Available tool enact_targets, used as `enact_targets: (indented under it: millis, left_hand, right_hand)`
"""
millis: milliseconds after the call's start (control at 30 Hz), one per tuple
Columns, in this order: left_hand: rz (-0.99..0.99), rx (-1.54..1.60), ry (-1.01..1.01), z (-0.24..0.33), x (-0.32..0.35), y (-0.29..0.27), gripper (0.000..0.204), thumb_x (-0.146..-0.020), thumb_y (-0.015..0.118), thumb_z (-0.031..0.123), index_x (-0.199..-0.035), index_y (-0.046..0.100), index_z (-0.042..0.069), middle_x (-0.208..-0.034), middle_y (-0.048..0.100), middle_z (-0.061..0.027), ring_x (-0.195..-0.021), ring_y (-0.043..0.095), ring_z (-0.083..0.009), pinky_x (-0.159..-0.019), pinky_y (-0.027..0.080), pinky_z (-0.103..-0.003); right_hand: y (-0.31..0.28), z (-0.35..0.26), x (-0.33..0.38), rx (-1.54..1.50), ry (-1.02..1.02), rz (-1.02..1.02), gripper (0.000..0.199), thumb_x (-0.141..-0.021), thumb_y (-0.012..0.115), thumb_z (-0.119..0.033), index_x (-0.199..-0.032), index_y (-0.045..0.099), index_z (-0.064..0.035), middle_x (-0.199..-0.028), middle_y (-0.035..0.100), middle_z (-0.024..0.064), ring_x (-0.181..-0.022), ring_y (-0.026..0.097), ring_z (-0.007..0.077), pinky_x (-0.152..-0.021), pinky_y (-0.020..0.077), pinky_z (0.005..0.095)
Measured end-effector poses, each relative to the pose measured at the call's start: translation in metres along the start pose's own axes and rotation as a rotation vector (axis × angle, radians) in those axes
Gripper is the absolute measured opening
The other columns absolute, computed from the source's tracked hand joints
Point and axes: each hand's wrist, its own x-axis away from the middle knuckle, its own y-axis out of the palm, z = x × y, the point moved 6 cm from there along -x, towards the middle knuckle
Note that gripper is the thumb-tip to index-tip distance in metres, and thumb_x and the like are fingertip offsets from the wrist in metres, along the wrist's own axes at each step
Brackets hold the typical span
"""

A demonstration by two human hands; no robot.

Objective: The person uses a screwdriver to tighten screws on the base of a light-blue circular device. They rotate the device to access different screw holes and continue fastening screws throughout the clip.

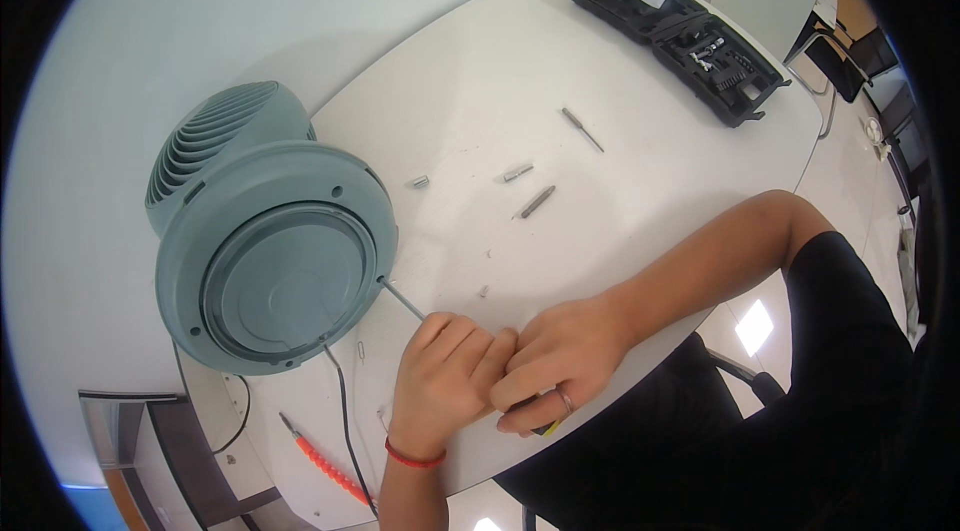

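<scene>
A grey-green fan (235,126) lies on its side at the left, the underside of its round base (180,281) facing me. From a hole at the base's right edge a thin screwdriver shaft (405,299) runs down to my hands. My left hand (440,376), a red cord at its wrist, is closed round the shaft. Touching it, my right hand (565,356) is wrapped round the screwdriver's handle (546,428), of which only a yellow and black bit shows under the fingers. The shaft's tip is hidden at the hole.
On the white table (660,171) lie a dark bit (538,202), small metal sockets (518,173), and a thin driver piece (583,129). An open black tool case (690,41) stands at the back right. A red flexible shaft (330,466) and black cord (345,411) lie front left.
</scene>
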Motion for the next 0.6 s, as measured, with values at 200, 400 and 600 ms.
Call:
enact_targets:
  millis: [200,400,600]
  left_hand:
    - [-0.014,0.013,0.003,-0.0008,0.0022,0.0026,0.031,-0.071,0.076,0.014,-0.099,0.076,0.001,-0.077,0.054,-0.0037,-0.074,0.058,-0.0220,-0.075,0.049,-0.035]
    - [-0.018,0.033,0.000,-0.0030,0.0017,0.0033,0.030,-0.070,0.077,0.013,-0.099,0.076,0.002,-0.076,0.053,-0.0033,-0.071,0.057,-0.0219,-0.073,0.048,-0.035]
    - [-0.008,0.028,0.011,-0.0021,0.0030,0.0043,0.028,-0.071,0.078,0.012,-0.097,0.075,0.002,-0.076,0.053,-0.0032,-0.071,0.057,-0.0216,-0.072,0.047,-0.035]
  right_hand:
    - [-0.0008,0.0010,0.0001,-0.037,0.015,0.051,0.022,-0.099,0.081,-0.016,-0.105,0.061,-0.0144,-0.076,0.063,0.0069,-0.066,0.065,0.0284,-0.058,0.0504,0.0376]
    - [-0.0011,0.0005,-0.0003,-0.047,0.054,0.068,0.019,-0.100,0.079,-0.016,-0.106,0.062,-0.0146,-0.077,0.065,0.0073,-0.067,0.065,0.0291,-0.058,0.0510,0.0379]
    - [-0.0002,0.0009,0.0000,-0.080,0.115,-0.006,0.015,-0.101,0.077,-0.017,-0.103,0.063,-0.0139,-0.078,0.066,0.0074,-0.069,0.066,0.0294,-0.059,0.0519,0.0381]
